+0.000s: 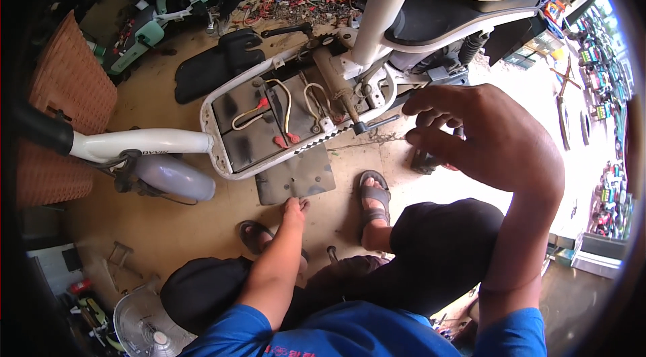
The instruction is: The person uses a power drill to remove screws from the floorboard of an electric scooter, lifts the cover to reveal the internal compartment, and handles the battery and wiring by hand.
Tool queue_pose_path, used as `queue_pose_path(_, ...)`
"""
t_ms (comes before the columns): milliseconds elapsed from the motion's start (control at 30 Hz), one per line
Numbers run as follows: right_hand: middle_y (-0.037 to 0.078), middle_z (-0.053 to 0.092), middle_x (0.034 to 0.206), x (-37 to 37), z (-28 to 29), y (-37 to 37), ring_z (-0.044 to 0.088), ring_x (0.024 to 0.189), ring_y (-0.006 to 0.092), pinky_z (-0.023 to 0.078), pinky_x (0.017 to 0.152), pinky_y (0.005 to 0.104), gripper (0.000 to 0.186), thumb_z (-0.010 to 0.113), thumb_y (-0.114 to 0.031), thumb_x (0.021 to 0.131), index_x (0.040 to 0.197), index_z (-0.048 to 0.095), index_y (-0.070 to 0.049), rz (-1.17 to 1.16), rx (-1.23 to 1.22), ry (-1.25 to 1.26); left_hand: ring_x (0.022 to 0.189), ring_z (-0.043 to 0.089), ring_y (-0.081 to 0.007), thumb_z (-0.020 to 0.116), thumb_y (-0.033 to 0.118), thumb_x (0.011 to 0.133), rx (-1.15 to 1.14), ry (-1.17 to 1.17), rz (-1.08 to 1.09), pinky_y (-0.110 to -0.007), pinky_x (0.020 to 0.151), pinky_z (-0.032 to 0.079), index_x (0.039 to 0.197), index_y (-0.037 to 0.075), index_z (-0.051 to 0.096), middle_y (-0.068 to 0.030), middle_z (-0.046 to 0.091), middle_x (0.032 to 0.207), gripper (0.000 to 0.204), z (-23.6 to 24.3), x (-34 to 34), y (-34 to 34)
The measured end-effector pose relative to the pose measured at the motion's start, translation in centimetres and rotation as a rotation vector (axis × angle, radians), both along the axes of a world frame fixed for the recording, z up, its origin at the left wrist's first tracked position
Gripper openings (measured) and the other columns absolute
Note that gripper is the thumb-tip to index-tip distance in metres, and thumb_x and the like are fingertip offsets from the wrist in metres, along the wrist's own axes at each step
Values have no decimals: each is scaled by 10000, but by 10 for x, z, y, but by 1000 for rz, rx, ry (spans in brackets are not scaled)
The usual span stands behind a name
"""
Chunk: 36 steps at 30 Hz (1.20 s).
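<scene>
A white electric bike frame (208, 121) lies across the floor before me, with dark battery blocks (245, 148) inside its footboard opening. Red-tipped cables (286, 98) loop over them. At the frame's near side is a flat grey panel (313, 179). My left hand (295, 207) is at its near edge, fingers curled; what they hold, if anything, is hidden. My right hand (464, 125) hangs in the air right of the frame, its bent fingers and thumb apart and nothing seen between them. Nearest its fingertips is a dark crank arm (377, 124) at the frame's side.
A black mat (219, 64) and a heap of wires and scraps (303, 0) lie beyond the frame. On the left stands a wicker basket (67, 108). The black seat (464, 17) juts in at far right. A fan (151, 323) sits near lower left, and shelves of goods (605, 74) line the right.
</scene>
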State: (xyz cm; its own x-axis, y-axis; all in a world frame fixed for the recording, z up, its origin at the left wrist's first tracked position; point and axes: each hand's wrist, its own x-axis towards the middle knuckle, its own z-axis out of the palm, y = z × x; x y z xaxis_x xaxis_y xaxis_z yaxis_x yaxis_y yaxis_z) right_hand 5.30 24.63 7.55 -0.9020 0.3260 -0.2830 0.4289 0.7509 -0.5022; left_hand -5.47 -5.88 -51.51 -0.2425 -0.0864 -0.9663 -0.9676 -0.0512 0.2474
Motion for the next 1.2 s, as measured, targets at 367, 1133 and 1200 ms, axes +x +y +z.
queue_pose_path(367,147,689,992,218,-352,140,627,732,144,489,598,266,443,541,-27,808,1237,582,74,-1293,-303,273,504,609,-186,524,97,887,25,394,-718,-308,418,466,843,39,610,-70,638,683,112,141,-1,64)
queue_pose_path(1133,40,645,872,210,-303,37,605,777,144,493,693,296,313,712,-169,804,1060,637,-5,-898,-433,705,841,623,-389,612,176,787,-102,1460,-1919,-475,763,494,927,31,660,-200,649,877,208,397,-122,91)
queue_pose_path(1200,36,641,863,224,-256,27,604,776,143,495,697,293,309,713,-157,802,1056,632,-2,-843,-447,718,836,633,-370,621,145,778,-175,1553,-1878,-466,751,498,899,32,662,-182,662,858,170,370,-130,98)
